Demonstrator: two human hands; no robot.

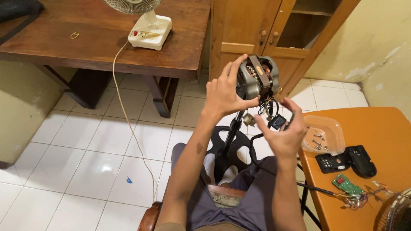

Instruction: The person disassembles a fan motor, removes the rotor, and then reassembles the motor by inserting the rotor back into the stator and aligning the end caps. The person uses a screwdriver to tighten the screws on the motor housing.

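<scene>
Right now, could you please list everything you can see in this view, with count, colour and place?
fan motor: one, grey, held up on a black stand
capacitor: one, black, hanging on wires
desk fan: one, white, on wooden table
cabinet: one, wooden, behind
screw tray: one, clear, on orange table
black covers: two, orange table
circuit board: one, green, orange table
left hand: grips motor
right hand: by capacitor

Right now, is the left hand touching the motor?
Touching. The head view shows the left hand wrapped around the motor's side, fingers over its top.
</scene>
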